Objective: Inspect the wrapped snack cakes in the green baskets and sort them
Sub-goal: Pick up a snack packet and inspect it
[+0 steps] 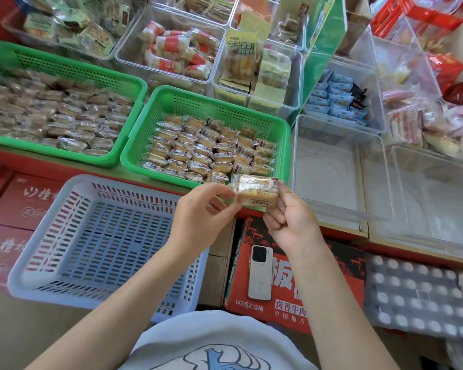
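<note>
we see the near green basket (134,153) full of wrapped cakes, a pale blue basket (51,222) just in front of it. at its front rim our left hand (198,209) and right hand (292,222) pinch one wrapped snack cake (255,192) between them.

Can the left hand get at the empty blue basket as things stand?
Probably yes. The blue basket sits open-topped right beside the left hand with nothing between, but that hand pinches the wrapped snack cake with the right hand.
</note>
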The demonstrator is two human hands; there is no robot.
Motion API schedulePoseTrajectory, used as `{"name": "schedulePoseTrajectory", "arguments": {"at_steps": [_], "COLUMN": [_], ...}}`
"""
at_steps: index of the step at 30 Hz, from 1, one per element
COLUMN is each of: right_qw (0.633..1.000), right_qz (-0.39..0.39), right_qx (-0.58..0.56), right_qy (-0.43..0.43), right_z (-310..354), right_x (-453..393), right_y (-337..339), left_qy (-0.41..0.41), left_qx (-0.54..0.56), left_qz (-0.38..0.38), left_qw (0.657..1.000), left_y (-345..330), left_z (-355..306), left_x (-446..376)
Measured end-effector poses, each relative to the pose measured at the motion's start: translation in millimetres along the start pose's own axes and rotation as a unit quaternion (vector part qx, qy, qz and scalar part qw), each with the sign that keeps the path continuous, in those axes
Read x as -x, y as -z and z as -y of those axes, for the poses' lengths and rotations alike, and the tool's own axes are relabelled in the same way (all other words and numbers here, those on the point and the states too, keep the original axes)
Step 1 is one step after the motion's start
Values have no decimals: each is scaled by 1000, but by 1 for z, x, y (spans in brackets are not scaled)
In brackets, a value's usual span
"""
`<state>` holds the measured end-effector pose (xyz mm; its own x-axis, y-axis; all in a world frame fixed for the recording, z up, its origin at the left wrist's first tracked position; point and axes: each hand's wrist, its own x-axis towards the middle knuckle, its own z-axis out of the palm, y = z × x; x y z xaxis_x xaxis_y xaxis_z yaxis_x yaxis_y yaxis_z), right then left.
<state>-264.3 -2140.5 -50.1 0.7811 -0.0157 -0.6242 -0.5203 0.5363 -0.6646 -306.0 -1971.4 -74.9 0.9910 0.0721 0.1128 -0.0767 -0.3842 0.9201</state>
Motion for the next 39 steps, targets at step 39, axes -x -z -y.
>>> {"name": "schedulePoseTrajectory", "arguments": {"at_steps": [39], "right_qw": [589], "right_qz": [105], "right_qx": [798], "right_qy": [68], "right_z": [1], "right_x": [-197], "right_y": [3], "left_qy": [41], "left_qx": [-422], "left_qz": [268], "left_qw": [865], "left_y": [-48], "left_z": [147], "left_x": [-113]}}
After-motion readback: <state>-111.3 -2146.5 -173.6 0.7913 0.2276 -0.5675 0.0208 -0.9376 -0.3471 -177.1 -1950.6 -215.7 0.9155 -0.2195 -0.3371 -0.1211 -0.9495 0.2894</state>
